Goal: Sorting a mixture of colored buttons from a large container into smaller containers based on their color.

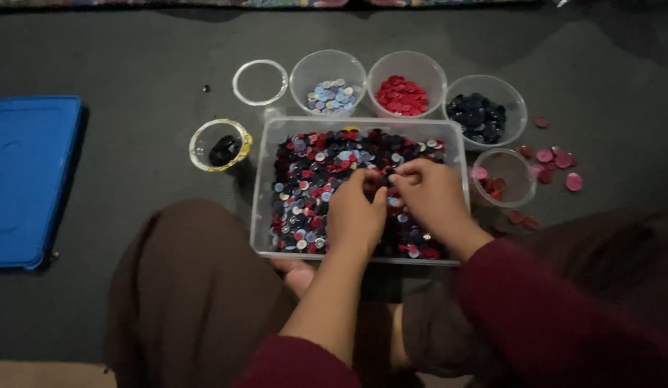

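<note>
- The clear rectangular plastic tray (262, 187) of mixed red, blue and dark buttons (309, 190) sits on the grey floor (132, 144).
- The left hand (355, 215) rests on the pile, its grip pinched together at its fingertips; on what, I cannot tell.
- The right hand (434, 194) is just beside it, its grip closed the same way.
- Round clear cups hold pale blue buttons (332, 95), red buttons (402, 95) and dark buttons (477, 117) beyond the tray.

Clear glossy plastic tub (265, 188) of smooth, shiny plastic buttons (312, 179); matt grey carpet-like floor (132, 158); smooth blue plastic lid (28, 179) at left.
</note>
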